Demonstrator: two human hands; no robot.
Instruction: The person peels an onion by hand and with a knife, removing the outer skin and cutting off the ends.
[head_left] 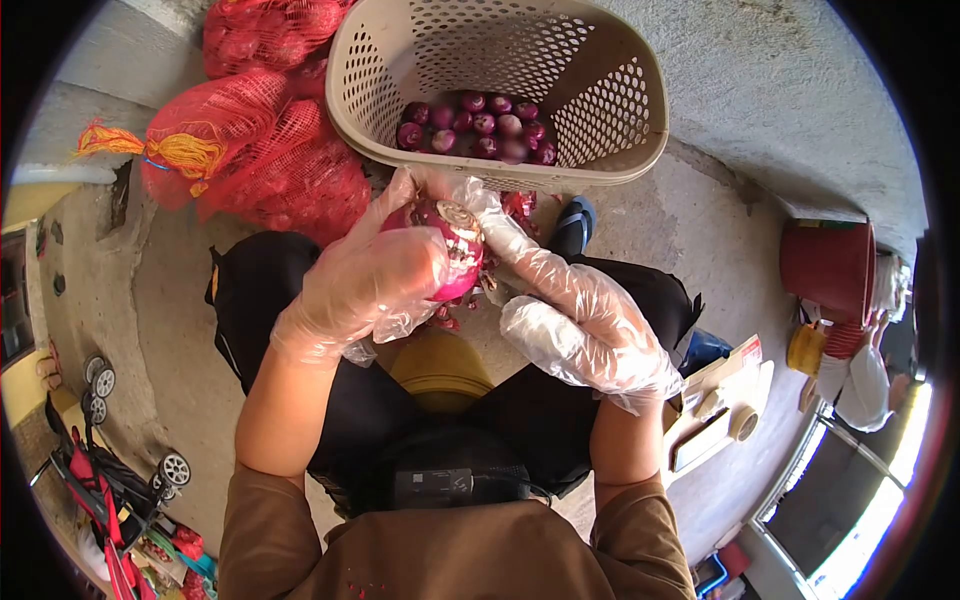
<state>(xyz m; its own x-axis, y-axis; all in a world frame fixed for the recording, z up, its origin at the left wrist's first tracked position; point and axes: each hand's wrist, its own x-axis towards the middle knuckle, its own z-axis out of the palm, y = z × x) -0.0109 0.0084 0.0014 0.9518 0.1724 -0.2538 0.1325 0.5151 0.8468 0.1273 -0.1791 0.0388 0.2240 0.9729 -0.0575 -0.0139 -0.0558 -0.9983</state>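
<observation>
A large red onion (462, 252) is in my left hand (365, 270), whose fingers and thumb wrap round its left side. Dry brown root end and patches of pale skin show on it. My right hand (590, 315) is at the onion's right side, with its fingers stretched toward the top of the onion and its thumb apart. The fingertips seem to touch the onion, though a firm grip does not show. Clear plastic gloves cover both hands. Below them, loose onion skins (445, 318) lie by a yellow bucket (440, 370) between the knees.
Ahead stands a beige perforated basket (655, 150) with several peeled red onions (484, 124) inside. Red mesh sacks (265, 150) of onions lean at its left. A maroon tub (825, 262) is by the wall at right, and a stroller (100, 480) is at lower left.
</observation>
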